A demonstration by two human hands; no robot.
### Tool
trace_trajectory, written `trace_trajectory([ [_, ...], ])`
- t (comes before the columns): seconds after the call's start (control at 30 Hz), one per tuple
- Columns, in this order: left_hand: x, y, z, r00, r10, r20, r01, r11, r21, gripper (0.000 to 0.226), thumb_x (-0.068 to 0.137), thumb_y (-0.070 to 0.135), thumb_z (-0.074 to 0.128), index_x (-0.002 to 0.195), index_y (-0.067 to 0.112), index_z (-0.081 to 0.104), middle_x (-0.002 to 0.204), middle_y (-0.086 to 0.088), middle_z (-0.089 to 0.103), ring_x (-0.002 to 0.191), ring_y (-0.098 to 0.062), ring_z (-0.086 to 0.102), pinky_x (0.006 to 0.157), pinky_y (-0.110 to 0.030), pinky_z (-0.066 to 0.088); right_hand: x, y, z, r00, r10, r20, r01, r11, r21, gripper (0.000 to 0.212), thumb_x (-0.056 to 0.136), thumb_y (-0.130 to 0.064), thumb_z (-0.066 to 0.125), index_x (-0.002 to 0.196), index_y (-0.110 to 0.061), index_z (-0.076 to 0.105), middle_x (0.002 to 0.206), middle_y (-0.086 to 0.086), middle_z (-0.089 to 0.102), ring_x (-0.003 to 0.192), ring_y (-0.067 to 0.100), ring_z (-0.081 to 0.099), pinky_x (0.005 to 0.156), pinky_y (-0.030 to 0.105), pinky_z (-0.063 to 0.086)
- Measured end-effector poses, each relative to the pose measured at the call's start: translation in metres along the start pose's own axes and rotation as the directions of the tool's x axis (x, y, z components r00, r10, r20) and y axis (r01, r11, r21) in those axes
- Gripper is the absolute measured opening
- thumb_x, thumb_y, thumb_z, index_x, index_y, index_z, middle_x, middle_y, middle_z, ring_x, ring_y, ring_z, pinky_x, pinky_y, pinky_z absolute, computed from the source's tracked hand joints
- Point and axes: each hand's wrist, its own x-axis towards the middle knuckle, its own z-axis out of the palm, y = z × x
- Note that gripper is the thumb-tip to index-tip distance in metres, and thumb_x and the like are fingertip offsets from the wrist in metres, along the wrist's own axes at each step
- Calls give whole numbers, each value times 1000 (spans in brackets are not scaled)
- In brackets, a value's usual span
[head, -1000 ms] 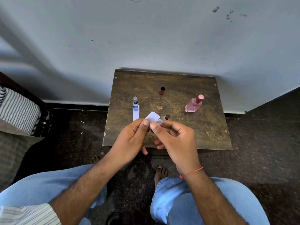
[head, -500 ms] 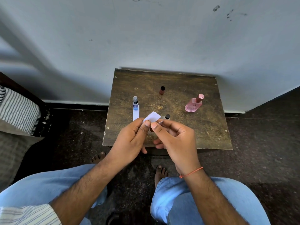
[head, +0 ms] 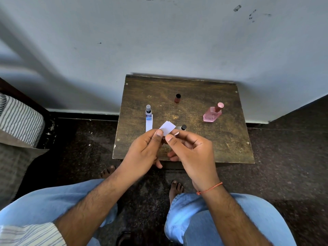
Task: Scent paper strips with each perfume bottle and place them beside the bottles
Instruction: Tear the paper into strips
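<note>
Both forearms extend forward from the lap and converge at the centre. Left hand [head: 142, 151]: back turned to the camera, thumb and forefinger pressed together in a pinch, remaining fingers curled beneath. Right hand [head: 193, 153]: thumb raised beside the left thumb, fingers [head: 188, 139] bent inward in a pinching grip. A thin orange thread encircles the right wrist.

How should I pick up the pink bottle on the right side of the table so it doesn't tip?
Grip the flat-sided pink glass perfume bottle around its wide body, not the thin neck under its round pink cap. The body is the widest part and has flat faces for fingers. Coming from the right front looks easiest: that part of the brown wooden table is bare.
</note>
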Motion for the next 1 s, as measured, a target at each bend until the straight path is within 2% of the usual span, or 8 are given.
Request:
trace_trajectory([
  [0.17,1,3,1,998,-64,-3,63,993,-98,37,116,36,42,105,26,77,83,-7,52,56,-10,49,59,-42,60,-1,-2,0,998,-34,50,32,999,32,21,94,-1,78,109,-14,81,87,5,83,65,14,74,58,22,59],
  [0.3,-1,7,1,996,-91,10,91,994,-59,21,113,32,51,114,21,69,90,-13,73,78,-31,75,67,-42,66,0,2,-2,998,-53,17,53,999,10,27,93,7,72,108,-15,79,86,7,83,67,21,77,59,28,62],
  [0.4,-4,4,-1,999,33,-33,-32,999,9,21,112,22,54,131,30,54,90,-6,81,75,-29,77,67,-47,61,2,8,-3,993,-115,-25,111,986,-124,26,93,-4,75,107,-25,81,81,5,82,73,30,80,71,52,67],
  [0.57,-8,1,-3,956,266,-121,-234,945,230,52,111,10,51,148,33,23,113,7,83,81,-18,81,76,-44,66,1,9,-3,983,-177,-49,171,980,-106,23,93,-5,80,109,-21,78,91,2,83,75,20,82,76,53,68],
  [0.7,-11,5,-5,934,335,-121,-242,847,473,38,110,11,50,131,40,40,115,14,79,77,-8,78,70,-36,64,2,11,-2,975,-214,-64,208,973,-97,23,91,-7,83,105,-24,76,90,5,78,70,30,79,72,57,66],
  [0.83,-11,4,-6,923,378,-69,-262,750,607,22,99,17,48,97,29,66,119,18,77,108,-7,74,79,-40,62,4,13,-2,981,-185,-60,184,983,-21,17,92,-6,82,99,-20,75,84,7,79,67,28,78,69,48,66],
  [0.93,-12,7,-4,942,323,-96,-205,775,598,20,90,26,54,91,32,73,93,25,75,76,-4,69,66,-31,57,6,16,-4,977,-208,-48,206,977,-49,11,88,-17,85,95,-22,78,87,7,81,74,30,78,75,58,66],
  [1.0,-11,8,-4,962,255,-97,-165,826,538,27,88,29,54,97,36,78,72,16,72,60,-9,61,58,-26,50,6,17,-4,975,-220,-20,217,971,-100,11,89,-19,86,96,-22,79,88,4,81,77,28,79,77,59,65],
])
